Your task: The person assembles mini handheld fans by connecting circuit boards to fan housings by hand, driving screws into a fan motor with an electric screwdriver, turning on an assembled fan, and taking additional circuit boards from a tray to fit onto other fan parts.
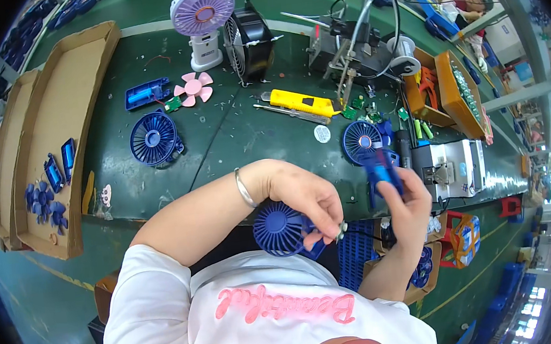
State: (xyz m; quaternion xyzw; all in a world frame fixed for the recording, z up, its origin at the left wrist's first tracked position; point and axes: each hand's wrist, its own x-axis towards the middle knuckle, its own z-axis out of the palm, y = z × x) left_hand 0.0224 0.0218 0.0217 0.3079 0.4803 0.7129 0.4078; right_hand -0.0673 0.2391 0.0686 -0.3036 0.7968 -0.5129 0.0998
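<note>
From here I see the left hand (305, 194) with fingers closed on a blue fan (277, 230) just below centre frame, the right hand (408, 200) pinching a blurred blue casing (382, 173) right of centre, apparently mid-assembly, the next move calling for careful alignment.

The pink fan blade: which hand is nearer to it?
Left. The left hand is below and right of the pink fan blade; the right hand is farther right.

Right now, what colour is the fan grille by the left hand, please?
The fan grille is dark blue, seen best in the head view.
</note>
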